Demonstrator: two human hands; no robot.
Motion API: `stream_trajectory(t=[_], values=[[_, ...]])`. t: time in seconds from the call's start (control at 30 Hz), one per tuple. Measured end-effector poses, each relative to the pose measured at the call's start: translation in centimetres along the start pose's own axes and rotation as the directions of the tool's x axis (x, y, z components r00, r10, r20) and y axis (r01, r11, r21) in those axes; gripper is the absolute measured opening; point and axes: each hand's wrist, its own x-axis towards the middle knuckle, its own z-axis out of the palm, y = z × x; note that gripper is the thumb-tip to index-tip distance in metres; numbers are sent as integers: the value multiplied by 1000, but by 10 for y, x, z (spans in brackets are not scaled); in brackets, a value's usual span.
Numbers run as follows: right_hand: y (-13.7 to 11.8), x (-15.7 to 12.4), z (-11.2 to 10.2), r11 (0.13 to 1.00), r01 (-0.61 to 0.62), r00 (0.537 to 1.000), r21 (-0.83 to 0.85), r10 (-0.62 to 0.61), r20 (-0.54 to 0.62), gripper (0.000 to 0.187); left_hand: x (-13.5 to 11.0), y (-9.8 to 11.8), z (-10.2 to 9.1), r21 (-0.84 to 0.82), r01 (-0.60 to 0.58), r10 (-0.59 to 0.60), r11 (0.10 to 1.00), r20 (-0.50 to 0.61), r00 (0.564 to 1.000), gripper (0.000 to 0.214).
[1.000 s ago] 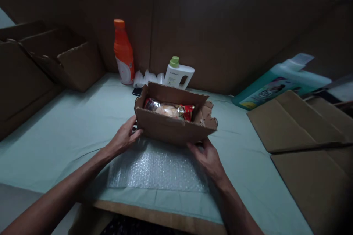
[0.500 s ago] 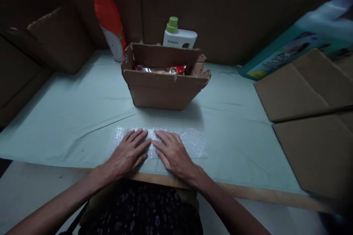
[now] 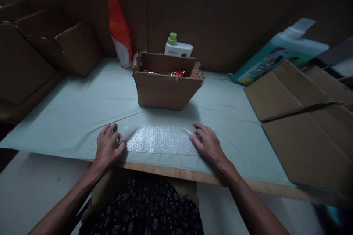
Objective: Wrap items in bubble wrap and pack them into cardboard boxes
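A strip of clear bubble wrap (image 3: 160,139) lies along the front of the table, its two ends slightly raised. My left hand (image 3: 109,143) has its fingers curled round the left end, thumb toward me. At the opposite end, my right hand (image 3: 208,143) pinches the edge between thumb and fingers; part of that grip is hidden. Just beyond the wrap stands an open cardboard box (image 3: 162,90) with ragged flaps. Red and silver shiny packets (image 3: 178,73) show inside it.
Behind the box are an orange bottle (image 3: 120,29) and a white bottle with a green cap (image 3: 178,49). A teal jug (image 3: 275,55) leans at right, above folded cardboard (image 3: 309,143). More cardboard boxes (image 3: 78,49) stand at left. The wooden table edge (image 3: 171,170) runs before me.
My hands have moved apart from the middle of the bubble wrap to its two ends and closed on them. The wrap's ends have lifted a little. The camera view has shifted.
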Motion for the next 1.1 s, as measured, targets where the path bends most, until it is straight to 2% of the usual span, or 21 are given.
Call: stream_trajectory(t=[0.1, 0.13, 0.2, 0.27, 0.33, 0.4, 0.47, 0.53, 0.57, 0.63, 0.67, 0.7, 0.73, 0.77, 0.8, 0.87, 0.93, 1.0, 1.03, 1.07, 1.1], values=[[-19, -31, -11, 977, -48, 999, 206, 42, 32, 21, 11, 5, -14, -131, 63, -58, 989, 47, 997, 15], [-27, -46, -17, 963, -67, 997, 262, 53, 58, 28, 18, 9, -20, -138, 58, -50, 989, 59, 997, 15], [-45, -75, -29, 932, -67, 989, 356, 15, 146, 53, 38, 21, -29, -102, -44, 50, 994, 54, 997, 14], [-65, -98, -36, 902, -32, 954, 430, -100, 283, 64, 65, 43, -25, -55, -233, 237, 971, 74, 969, 15], [-82, -112, -35, 866, -9, 883, 499, -227, 410, 56, 92, 70, -11, -51, -367, 371, 929, 146, 917, 19], [-95, -117, -28, 820, -42, 824, 571, -295, 484, 39, 112, 93, 6, -63, -415, 419, 908, 174, 891, 24], [-102, -119, -16, 745, -137, 808, 653, -297, 508, 28, 116, 104, 17, -74, -435, 441, 897, 155, 884, 36], [-105, -120, -6, 637, -263, 816, 725, -254, 519, 32, 98, 101, 15, -133, -473, 488, 871, 108, 866, 51], [-105, -120, -1, 561, -331, 821, 759, -225, 524, 38, 82, 94, 10, -202, -505, 530, 839, 94, 843, 56], [-106, -120, 7, 348, -467, 823, 813, -165, 544, 49, 38, 80, -7, -404, -538, 623, 740, 109, 775, 62], [-106, -119, 10, 225, -518, 820, 825, -145, 554, 52, 14, 74, -16, -513, -509, 657, 691, 152, 738, 67], [-106, -116, 12, 114, -548, 818, 829, -135, 560, 54, -9, 71, -25, -587, -437, 648, 682, 208, 733, 73], [-106, -112, 13, 28, -556, 822, 831, -129, 554, 54, -29, 71, -30, -630, -350, 607, 693, 249, 755, 77], [-107, -107, 14, -25, -548, 831, 836, -126, 542, 54, -45, 73, -33, -655, -293, 575, 697, 266, 774, 79], [-106, -102, 15, -44, -530, 844, 847, -121, 522, 55, -55, 77, -31, -659, -222, 507, 719, 277, 817, 75], [-103, -94, 14, -6, -472, 879, 881, -84, 470, 62, -61, 88, -19, -627, -87, 328, 774, 280, 902, 59], [-98, -91, 10, 144, -380, 923, 914, -4, 385, 68, -53, 96, -2, -558, 32, 154, 829, 283, 946, 50], [-91, -93, 6, 425, -226, 973, 877, 62, 221, 66, -40, 97, 12, -484, 83, 76, 871, 300, 951, 54], [-88, -94, 5, 584, -117, 993, 803, 42, 115, 62, -35, 96, 17, -456, 83, 70, 886, 309, 948, 58], [-85, -95, 5, 726, 5, 999, 688, -26, 19, 59, -32, 95, 21, -434, 74, 73, 898, 312, 947, 61], [-84, -95, 6, 828, 128, 991, 546, -125, -44, 55, -30, 93, 22, -418, 60, 81, 907, 312, 947, 63]])
